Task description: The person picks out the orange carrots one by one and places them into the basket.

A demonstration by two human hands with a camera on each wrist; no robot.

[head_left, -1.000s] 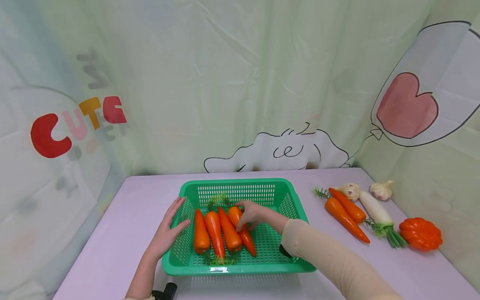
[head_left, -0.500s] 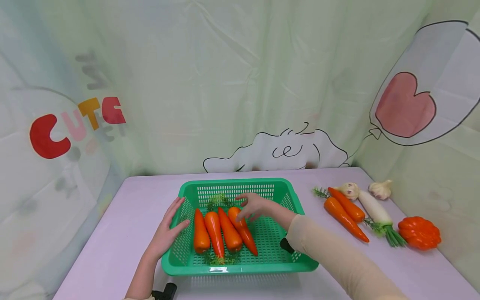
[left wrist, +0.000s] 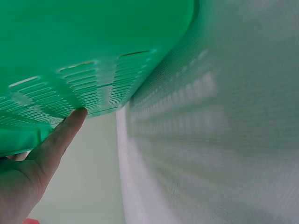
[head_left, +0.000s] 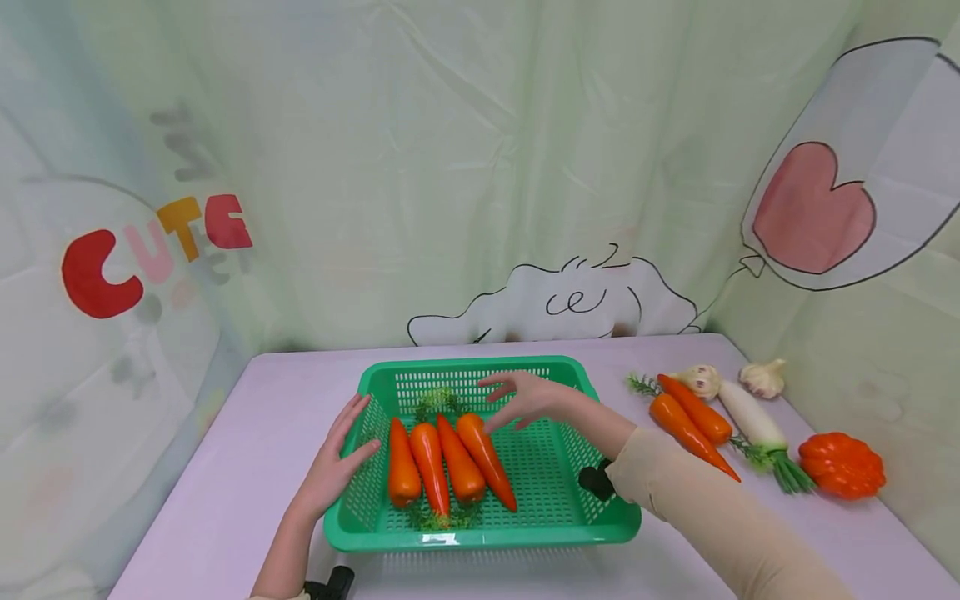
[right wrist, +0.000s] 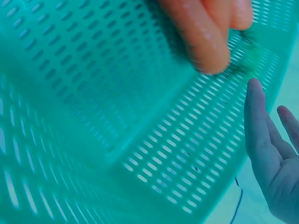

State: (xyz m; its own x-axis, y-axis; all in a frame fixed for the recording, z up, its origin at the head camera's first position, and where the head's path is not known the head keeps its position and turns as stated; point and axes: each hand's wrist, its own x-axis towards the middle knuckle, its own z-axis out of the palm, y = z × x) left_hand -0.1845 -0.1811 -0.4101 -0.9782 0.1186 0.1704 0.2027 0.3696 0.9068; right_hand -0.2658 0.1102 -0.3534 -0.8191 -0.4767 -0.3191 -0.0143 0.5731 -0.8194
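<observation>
Several orange carrots with green tops lie side by side in a green plastic basket (head_left: 480, 540). My left hand (head_left: 333, 467) rests at the basket's left side with its fingers straight; in the left wrist view one finger (left wrist: 63, 135) touches the slotted outer wall. Over the basket hovers my right hand (head_left: 532, 398), fingers spread and holding nothing. Nearest to it is the rightmost carrot (head_left: 486, 458), which lies tilted on the basket floor. The right wrist view shows that hand apart from the blurred carrots (right wrist: 205, 46).
On the table's right side lie carrots (head_left: 693, 433), a white radish (head_left: 753, 417) with green leaves, garlic bulbs (head_left: 762, 379) and a ribbed orange-red pumpkin-like vegetable (head_left: 842, 467). A printed curtain (head_left: 465, 183) hangs behind the table (head_left: 292, 400).
My right hand has let go of the rightmost carrot and risen up and to the right. That carrot's lower tip has shifted slightly right. My left hand has stayed put.
</observation>
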